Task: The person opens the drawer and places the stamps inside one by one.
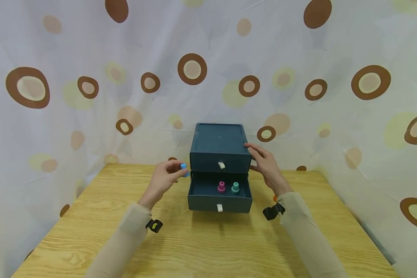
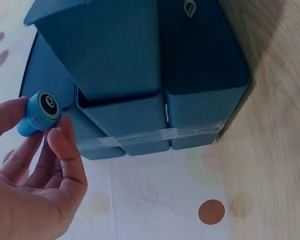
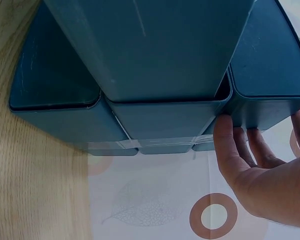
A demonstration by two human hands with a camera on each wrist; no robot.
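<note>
My left hand (image 1: pixel 162 178) pinches a small blue toy stamp (image 1: pixel 184 170) between thumb and fingertips, just left of the dark blue drawer unit (image 1: pixel 219 139). In the left wrist view, the end of the stamp (image 2: pixel 39 112) shows a black disc with an 8. My right hand (image 1: pixel 266 166) touches the unit's upper right side, fingers spread along the wall and top edge. The middle drawer (image 1: pixel 219 204) is pulled out, holding an upright pink stamp (image 1: pixel 221 187) and a teal stamp (image 1: pixel 235 188) side by side. The top drawer (image 1: pixel 208 161) is closed.
The unit stands on a wood-grain table (image 1: pixel 180 247), close to a patterned cloth backdrop (image 1: pixel 153 108). A small orange thing (image 1: pixel 275 198) shows partly behind my right wrist. White pull tabs (image 1: pixel 221 165) hang from the drawer fronts. Clear tape (image 3: pixel 140 143) runs across the unit's side.
</note>
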